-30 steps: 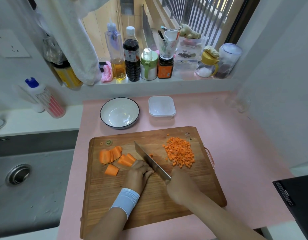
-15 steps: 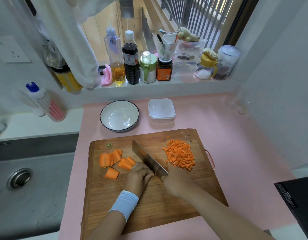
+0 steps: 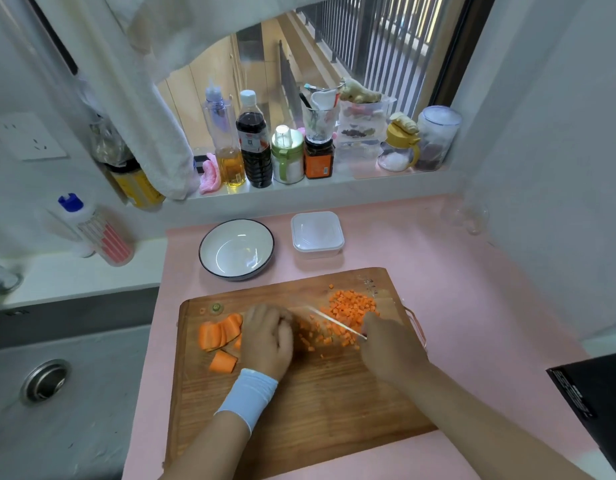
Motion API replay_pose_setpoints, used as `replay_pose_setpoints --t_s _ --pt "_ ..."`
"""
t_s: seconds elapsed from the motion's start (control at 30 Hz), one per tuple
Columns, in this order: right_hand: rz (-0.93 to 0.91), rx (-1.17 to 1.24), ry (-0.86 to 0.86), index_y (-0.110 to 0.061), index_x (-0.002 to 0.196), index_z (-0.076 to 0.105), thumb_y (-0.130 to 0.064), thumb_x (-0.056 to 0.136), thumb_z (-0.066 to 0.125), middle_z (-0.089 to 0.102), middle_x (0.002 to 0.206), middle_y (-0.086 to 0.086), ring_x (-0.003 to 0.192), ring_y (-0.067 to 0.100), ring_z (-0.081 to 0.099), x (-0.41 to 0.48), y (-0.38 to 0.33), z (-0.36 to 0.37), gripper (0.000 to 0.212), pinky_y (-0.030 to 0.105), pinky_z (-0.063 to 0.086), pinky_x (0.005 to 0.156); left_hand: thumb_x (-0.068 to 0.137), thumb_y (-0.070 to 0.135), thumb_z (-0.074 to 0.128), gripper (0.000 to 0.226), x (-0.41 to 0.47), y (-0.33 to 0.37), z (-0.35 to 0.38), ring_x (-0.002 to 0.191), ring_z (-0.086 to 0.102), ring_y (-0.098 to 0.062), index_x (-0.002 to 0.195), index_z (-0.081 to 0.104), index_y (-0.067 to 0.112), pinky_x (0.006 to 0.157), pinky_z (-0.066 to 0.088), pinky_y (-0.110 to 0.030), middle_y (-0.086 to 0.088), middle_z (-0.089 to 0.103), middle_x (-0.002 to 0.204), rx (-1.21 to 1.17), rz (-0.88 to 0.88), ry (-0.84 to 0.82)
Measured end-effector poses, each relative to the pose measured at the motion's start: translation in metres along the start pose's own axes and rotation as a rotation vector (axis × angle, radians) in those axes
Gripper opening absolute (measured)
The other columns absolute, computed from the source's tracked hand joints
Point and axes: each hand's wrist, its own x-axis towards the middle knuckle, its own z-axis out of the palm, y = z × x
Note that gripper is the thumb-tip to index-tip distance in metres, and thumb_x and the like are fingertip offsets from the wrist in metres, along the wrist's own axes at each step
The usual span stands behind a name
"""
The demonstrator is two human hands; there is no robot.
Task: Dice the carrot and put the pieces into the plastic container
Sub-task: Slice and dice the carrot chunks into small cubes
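On the wooden cutting board (image 3: 299, 410) lies a pile of diced carrot (image 3: 351, 308), with more fresh cubes (image 3: 317, 336) scattered beside it. Larger carrot slices (image 3: 218, 332) and a chunk (image 3: 223, 362) sit at the board's left. My left hand (image 3: 266, 336) rests curled on the board over carrot strips that it hides. My right hand (image 3: 389, 348) grips the handle of a knife (image 3: 334, 322), whose blade is blurred by motion between the two hands. The clear plastic container (image 3: 317, 233) stands behind the board with nothing in it.
A white bowl (image 3: 236, 249) with a dark rim sits left of the container. Bottles and jars (image 3: 251, 150) line the window sill. A steel sink (image 3: 47, 379) lies to the left. A black box (image 3: 594, 403) is at the right edge.
The knife blade has swung to the right towards the diced pile, and new small cubes lie between my hands. My left hand has shifted up the board.
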Motion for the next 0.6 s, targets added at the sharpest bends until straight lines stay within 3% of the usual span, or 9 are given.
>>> replay_pose_setpoints --t_s 0.07,0.1,0.2,0.27,0.47,0.6 --pt "-0.075 -0.109 0.014 -0.021 0.108 0.047 -0.019 0.096 0.05 0.062 0.083 -0.004 0.07 0.019 0.059 -0.004 0.004 0.001 0.012 0.031 0.044 0.054 0.075 0.015 0.043 0.017 0.01 0.002 -0.006 0.078 0.045 -0.018 0.075 0.059 0.014 0.071 0.036 -0.031 0.003 0.054 0.079 0.038 0.029 -0.025" --pt "-0.112 -0.152 0.013 -0.02 0.11 0.045 -0.015 0.095 0.049 0.063 0.082 -0.003 0.067 0.019 0.058 -0.007 0.005 0.001 0.016 0.03 0.038 0.049 0.074 0.016 0.042 0.018 0.017 0.004 -0.005 0.08 0.047 -0.017 0.075 0.06 0.016 0.073 0.038 -0.032 0.006 0.055 0.08 0.016 0.031 -0.128" --pt "-0.211 -0.241 0.02 -0.018 0.113 0.045 -0.008 0.093 0.048 0.058 0.077 -0.005 0.062 0.018 0.051 -0.013 0.006 0.0 0.023 0.03 0.028 0.046 0.072 0.02 0.039 0.025 0.035 0.013 0.007 0.087 0.055 -0.011 0.073 0.062 0.03 0.088 0.045 -0.035 0.011 0.06 0.086 -0.037 -0.121 -0.638" --pt "-0.244 -0.263 0.02 -0.018 0.112 0.044 -0.006 0.092 0.05 0.051 0.07 -0.007 0.059 0.017 0.052 -0.014 0.008 0.001 0.024 0.03 0.029 0.046 0.074 0.021 0.039 0.028 0.041 0.019 0.019 0.095 0.056 -0.013 0.074 0.062 0.037 0.094 0.044 -0.035 0.011 0.06 0.093 0.034 -0.165 -0.837" --pt "-0.27 -0.28 0.026 -0.016 0.11 0.046 -0.003 0.089 0.052 0.063 0.077 0.002 0.064 0.027 0.062 -0.014 0.006 0.002 0.026 0.033 0.046 0.056 0.091 0.008 0.042 0.041 0.046 0.035 0.038 0.119 0.047 -0.016 0.118 0.065 0.028 0.106 0.032 -0.027 0.004 0.054 0.126 0.092 -0.248 -0.934" --pt "-0.287 -0.288 0.053 -0.015 0.114 0.048 -0.004 0.091 0.052 0.064 0.078 0.001 0.059 0.026 0.054 -0.015 0.003 0.0 0.026 0.031 0.039 0.049 0.084 0.007 0.043 0.04 0.046 0.038 0.036 0.111 0.053 -0.017 0.098 0.07 0.032 0.098 0.038 -0.027 0.01 0.056 0.115 0.06 -0.252 -0.848"
